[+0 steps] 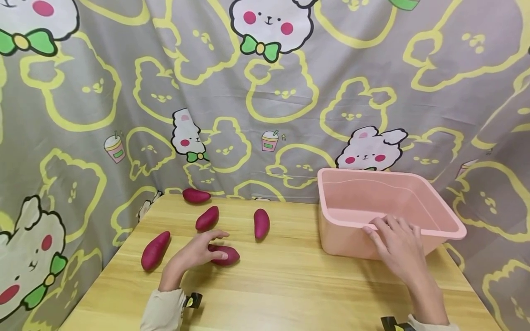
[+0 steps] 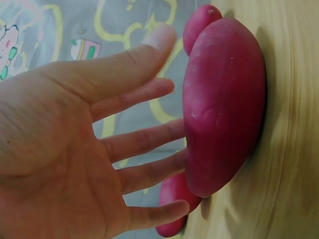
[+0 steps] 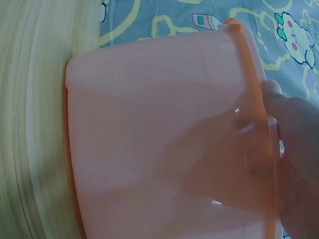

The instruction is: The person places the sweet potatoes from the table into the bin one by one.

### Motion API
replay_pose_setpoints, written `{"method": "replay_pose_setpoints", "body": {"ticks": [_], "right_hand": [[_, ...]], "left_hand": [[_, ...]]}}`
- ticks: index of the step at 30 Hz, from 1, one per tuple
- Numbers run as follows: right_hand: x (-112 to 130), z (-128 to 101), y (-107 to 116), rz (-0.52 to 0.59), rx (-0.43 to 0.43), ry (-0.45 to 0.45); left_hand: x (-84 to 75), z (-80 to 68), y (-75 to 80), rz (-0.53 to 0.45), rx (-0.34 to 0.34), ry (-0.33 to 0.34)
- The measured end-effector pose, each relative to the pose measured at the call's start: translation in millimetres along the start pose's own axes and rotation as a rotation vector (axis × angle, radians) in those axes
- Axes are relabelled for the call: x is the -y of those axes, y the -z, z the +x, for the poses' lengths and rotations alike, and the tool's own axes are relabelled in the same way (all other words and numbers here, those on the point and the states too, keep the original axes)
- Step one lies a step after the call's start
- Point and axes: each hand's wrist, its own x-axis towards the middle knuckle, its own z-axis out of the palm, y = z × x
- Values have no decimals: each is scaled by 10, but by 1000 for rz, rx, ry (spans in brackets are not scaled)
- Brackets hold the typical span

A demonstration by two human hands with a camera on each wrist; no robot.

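Five yams on table [image 1: 290, 285], left half. Left hand [image 1: 194, 253] spread, fingers touching nearest yam [image 1: 225, 254]. Right hand [image 1: 399, 246] grips near rim of empty tub [image 1: 451, 220] at right edge.

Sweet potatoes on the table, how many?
5. One at the back edge, one in front of it, one mid-table, one far left, one under the left hand at. The bin looks empty, though its near floor is hidden.
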Motion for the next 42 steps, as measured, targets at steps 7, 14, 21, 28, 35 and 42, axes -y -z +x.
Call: {"method": "replay_pose_setpoints", "body": {"ticks": [7, 14, 21, 28, 35, 42], "right_hand": [[0, 6, 26, -4, -12, 9], [-4, 23, 23, 2, -15, 5], [-12, 21, 9, -3, -9, 0], [-16, -2, -8, -1, -11, -3], [-24, -16, -32, 0, -17, 2], [-45, -17, -39, 1, -24, 4]], "left_hand": [[21, 22, -39, 11, 18, 15], [43, 73, -82, 102, 38, -17], [45, 94, -115, 82, 61, -19], [70, 90, -140, 84, 81, -15], [60, 94, -153, 83, 105, -11], [51, 100, -175, 109, 115, -12]]}}
